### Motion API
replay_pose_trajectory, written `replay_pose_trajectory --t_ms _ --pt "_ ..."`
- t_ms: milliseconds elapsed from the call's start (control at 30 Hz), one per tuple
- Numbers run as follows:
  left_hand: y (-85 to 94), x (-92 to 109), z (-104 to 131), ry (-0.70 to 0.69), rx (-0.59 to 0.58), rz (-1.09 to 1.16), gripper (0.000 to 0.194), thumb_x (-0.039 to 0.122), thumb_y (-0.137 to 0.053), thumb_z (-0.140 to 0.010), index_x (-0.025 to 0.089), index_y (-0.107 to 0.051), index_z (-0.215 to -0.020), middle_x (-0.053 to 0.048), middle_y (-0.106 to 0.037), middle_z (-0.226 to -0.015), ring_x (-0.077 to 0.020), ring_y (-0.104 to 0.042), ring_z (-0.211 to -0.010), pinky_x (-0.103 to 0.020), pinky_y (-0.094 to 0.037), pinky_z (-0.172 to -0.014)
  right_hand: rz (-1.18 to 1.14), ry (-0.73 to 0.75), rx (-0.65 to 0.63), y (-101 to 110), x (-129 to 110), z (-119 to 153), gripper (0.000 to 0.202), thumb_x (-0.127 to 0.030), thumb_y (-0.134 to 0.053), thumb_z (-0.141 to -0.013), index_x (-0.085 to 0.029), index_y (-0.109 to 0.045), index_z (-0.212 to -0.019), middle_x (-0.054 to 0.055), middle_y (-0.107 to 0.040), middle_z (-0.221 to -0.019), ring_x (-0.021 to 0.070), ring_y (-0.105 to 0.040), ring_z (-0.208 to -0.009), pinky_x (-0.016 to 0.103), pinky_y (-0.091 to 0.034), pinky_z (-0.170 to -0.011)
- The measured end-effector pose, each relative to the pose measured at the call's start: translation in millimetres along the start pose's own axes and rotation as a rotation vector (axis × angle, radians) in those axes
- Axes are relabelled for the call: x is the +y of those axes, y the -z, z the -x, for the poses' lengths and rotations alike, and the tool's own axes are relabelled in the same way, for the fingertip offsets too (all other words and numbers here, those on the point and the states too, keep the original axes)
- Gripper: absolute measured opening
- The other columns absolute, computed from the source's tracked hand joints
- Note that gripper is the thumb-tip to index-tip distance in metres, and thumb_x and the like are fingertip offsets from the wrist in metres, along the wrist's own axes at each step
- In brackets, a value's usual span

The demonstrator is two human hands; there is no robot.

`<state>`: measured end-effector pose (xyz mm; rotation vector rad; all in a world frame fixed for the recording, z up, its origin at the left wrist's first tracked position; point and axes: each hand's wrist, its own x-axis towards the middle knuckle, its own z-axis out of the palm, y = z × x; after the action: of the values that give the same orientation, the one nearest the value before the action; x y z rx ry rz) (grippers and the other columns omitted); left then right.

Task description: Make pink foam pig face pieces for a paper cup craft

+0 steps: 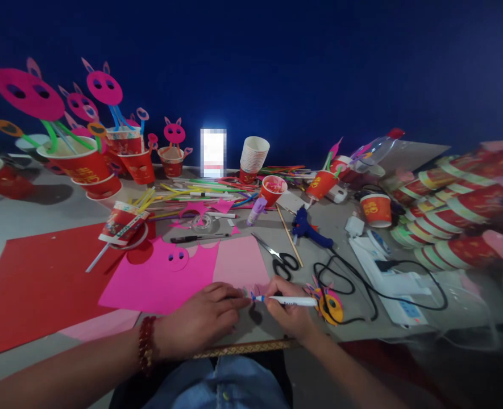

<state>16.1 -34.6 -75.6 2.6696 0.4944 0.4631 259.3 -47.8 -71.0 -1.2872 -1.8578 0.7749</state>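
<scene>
Your right hand point(291, 315) pinches a white marker point(291, 301) lying almost level, its blue tip pointing toward nine o'clock onto a small pale pink piece point(251, 291). Your left hand point(204, 321) presses that piece flat, fingers curled together, right by the table point(21, 210) near edge with its gold trim. Just at three o'clock of the marker lies a yellow and pink paper figure point(330, 304). Toward twelve o'clock sit a light pink sheet point(240, 258) and scissors point(283, 258); at ten o'clock, a magenta sheet point(157, 281) over a red sheet point(33, 284). Farther off, a blue glue gun point(306, 229), loose straws point(191, 196) and red paper cups point(272, 190) crowd the table.
</scene>
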Motion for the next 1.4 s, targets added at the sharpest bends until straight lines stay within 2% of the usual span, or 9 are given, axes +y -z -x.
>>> replay_pose_trajectory --t_ms 200,500,667,767,933,1033,1200,1400 --pt "-4.4 -2 2 -0.003 0.016 -0.006 0.012 0.023 -0.053 -0.098 0.018 -0.064 -0.1 -0.005 -0.06 -0.141 -0.0246 -0.051 -0.128 -0.043 -0.041 -0.109 0.029 -0.007 0.005 0 -2 -2 0.014 -0.018 -0.05 -0.079 -0.024 -0.049 -0.066 -0.006 -0.048 -0.056 0.0125 -0.045 -0.049 0.024 -0.032 -0.05" --pt "-3.6 -1 1 -0.005 0.021 -0.016 0.014 0.022 -0.055 -0.098 0.018 -0.062 -0.109 -0.006 -0.061 -0.139 -0.0252 -0.053 -0.125 -0.043 -0.043 -0.107 0.025 -0.007 -0.015 -1 -1 -1 0.016 -0.018 -0.049 -0.079 -0.023 -0.048 -0.064 -0.005 -0.048 -0.055 0.0121 -0.045 -0.049 0.024 -0.032 -0.05" --pt "-2.0 -1 0 -0.011 0.023 -0.015 0.011 0.022 -0.054 -0.098 0.018 -0.063 -0.103 -0.005 -0.06 -0.141 -0.0249 -0.052 -0.125 -0.044 -0.043 -0.107 0.002 -0.014 -0.019 0 -1 0 0.015 -0.017 -0.05 -0.078 -0.023 -0.049 -0.064 -0.005 -0.048 -0.055 0.0121 -0.045 -0.049 0.024 -0.032 -0.05" --pt "-1.2 0 0 -0.007 0.028 -0.01 0.012 0.022 -0.052 -0.099 0.017 -0.063 -0.103 -0.005 -0.061 -0.14 -0.0241 -0.051 -0.127 -0.043 -0.043 -0.107 -0.06 -0.046 0.033 1 1 3 0.017 -0.017 -0.05 -0.08 -0.023 -0.049 -0.063 -0.005 -0.047 -0.055 0.0121 -0.045 -0.049 0.024 -0.033 -0.049" --pt "-1.0 0 0 -0.002 0.022 0.003 0.012 0.023 -0.051 -0.099 0.018 -0.063 -0.099 -0.008 -0.063 -0.136 -0.0234 -0.052 -0.127 -0.042 -0.043 -0.107 -0.183 -0.19 0.102 -1 5 6 0.012 -0.026 -0.052 -0.092 -0.022 -0.055 -0.081 -0.003 -0.057 -0.063 0.0133 -0.053 -0.054 0.023 -0.039 -0.051" --pt "-1.9 0 0 -0.009 0.004 -0.003 0.012 0.021 -0.051 -0.099 0.018 -0.063 -0.1 -0.006 -0.06 -0.14 -0.024 -0.051 -0.127 -0.042 -0.04 -0.109 -0.172 -0.166 0.079 0 6 2 0.008 -0.027 -0.056 -0.09 -0.021 -0.061 -0.093 0.0 -0.062 -0.074 0.0147 -0.055 -0.062 0.024 -0.043 -0.055" --pt "-2.2 -1 0 -0.009 -0.001 -0.01 0.012 0.021 -0.054 -0.098 0.018 -0.062 -0.105 -0.005 -0.059 -0.142 -0.024 -0.05 -0.128 -0.042 -0.039 -0.11 -0.138 -0.094 -0.026 11 6 -4 0.008 -0.022 -0.058 -0.083 -0.021 -0.059 -0.075 -0.003 -0.054 -0.063 0.0129 -0.048 -0.054 0.024 -0.036 -0.05" --pt "-2.8 -1 0 -0.004 0.018 -0.012 0.014 0.022 -0.054 -0.098 0.018 -0.062 -0.11 -0.005 -0.06 -0.141 -0.0244 -0.05 -0.129 -0.042 -0.04 -0.11 -0.03 -0.024 0.042 10 10 2 0.017 -0.019 -0.051 -0.079 -0.023 -0.049 -0.063 -0.005 -0.048 -0.054 0.0131 -0.043 -0.049 0.026 -0.032 -0.047"
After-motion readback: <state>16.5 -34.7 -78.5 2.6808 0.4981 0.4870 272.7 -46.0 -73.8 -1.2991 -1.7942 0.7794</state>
